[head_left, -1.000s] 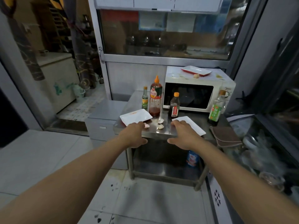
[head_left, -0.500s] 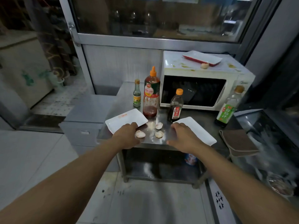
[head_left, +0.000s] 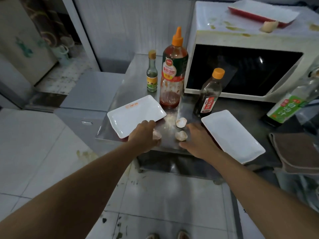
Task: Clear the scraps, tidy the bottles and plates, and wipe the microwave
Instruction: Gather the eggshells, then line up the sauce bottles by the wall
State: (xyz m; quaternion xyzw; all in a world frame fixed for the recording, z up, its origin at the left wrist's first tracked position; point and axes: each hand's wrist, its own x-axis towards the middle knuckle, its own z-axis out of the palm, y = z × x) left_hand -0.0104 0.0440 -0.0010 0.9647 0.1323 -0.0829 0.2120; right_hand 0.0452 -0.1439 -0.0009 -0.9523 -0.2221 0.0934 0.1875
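Three eggshell scraps lie near the front of the steel table (head_left: 141,66): one (head_left: 181,121) in the middle, one (head_left: 181,135) nearer me, one (head_left: 157,134) partly under my left hand (head_left: 144,136). My left hand rests over the corner of the left white plate (head_left: 134,118), fingers relaxed. My right hand (head_left: 198,140) lies flat beside the right white plate (head_left: 231,135), close to the near shell. A stained white microwave (head_left: 241,37) carries a red-rimmed plate (head_left: 262,12) and another shell (head_left: 269,25).
A ketchup bottle (head_left: 172,73), a small green-label bottle (head_left: 151,73), a dark sauce bottle (head_left: 208,94) and a green-label bottle (head_left: 291,104) stand on the table. A brown cloth (head_left: 296,152) lies at the right. A grey cabinet (head_left: 89,94) stands left.
The view has come closer and tilted down. Both hands have moved forward from the table's front edge onto its top, toward the eggshells.
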